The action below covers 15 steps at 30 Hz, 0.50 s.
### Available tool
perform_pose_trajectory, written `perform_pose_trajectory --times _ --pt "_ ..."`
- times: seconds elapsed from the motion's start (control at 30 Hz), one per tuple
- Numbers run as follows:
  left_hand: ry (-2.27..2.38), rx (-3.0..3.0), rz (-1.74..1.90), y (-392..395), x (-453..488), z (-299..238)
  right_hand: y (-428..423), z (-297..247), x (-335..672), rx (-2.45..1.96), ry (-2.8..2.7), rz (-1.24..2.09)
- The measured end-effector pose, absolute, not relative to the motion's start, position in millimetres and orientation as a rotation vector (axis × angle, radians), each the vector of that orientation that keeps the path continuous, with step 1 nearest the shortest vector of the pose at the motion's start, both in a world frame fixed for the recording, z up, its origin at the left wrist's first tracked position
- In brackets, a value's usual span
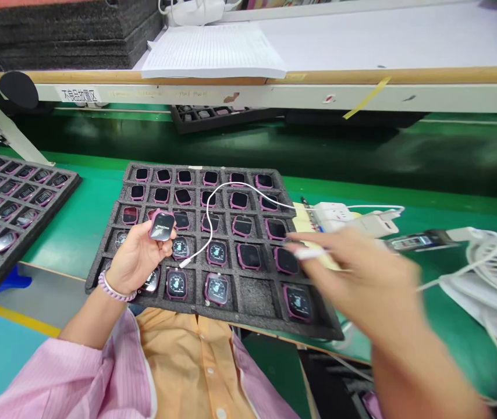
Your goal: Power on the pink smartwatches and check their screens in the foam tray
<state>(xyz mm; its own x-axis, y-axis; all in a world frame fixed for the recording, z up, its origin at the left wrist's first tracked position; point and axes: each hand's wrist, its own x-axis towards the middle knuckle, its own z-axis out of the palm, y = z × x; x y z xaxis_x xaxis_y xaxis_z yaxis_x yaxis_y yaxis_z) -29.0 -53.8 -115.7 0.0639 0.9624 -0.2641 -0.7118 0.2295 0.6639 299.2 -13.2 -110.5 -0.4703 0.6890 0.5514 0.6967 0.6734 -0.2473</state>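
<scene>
Pink-rimmed watches fill most pockets of the black foam tray (248, 291) that lies on the green counter (78, 227), just in front of the person. The left hand (137, 256) is lifted over the tray's left side, and its fingers are closed around one watch (162, 226), held by its edges with the back side turned up. The right hand (362, 273) is blurred over the tray's right edge; its fingers seem to pinch a thin white thing, maybe a cable plug (307, 253), but I cannot tell this for sure. A white cable (212, 215) runs in a loop across the tray from a power strip (333, 212) at the right, and its free end lies on the tray near the held watch.

As I judge it, the work is partly done. Several watches in the front rows show lit faces, while those in the back rows are dark. One pocket (255, 294) in the front row is empty. A second tray (8, 198) with watches waits at the left, and a white fan (493, 262) stands at the right.
</scene>
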Motion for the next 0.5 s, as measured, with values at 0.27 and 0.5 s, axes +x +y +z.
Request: perform_pose_trajectory --times 0.27,0.5 --pt "0.782 0.407 1.295 -52.2 -26.9 -117.0 -0.7 -126.0 189.4 -0.776 -3.012 -0.116" --pt "0.789 0.395 1.291 -53.8 -26.8 -115.4 -0.8 -108.0 213.6 -0.725 -2.922 -0.229"
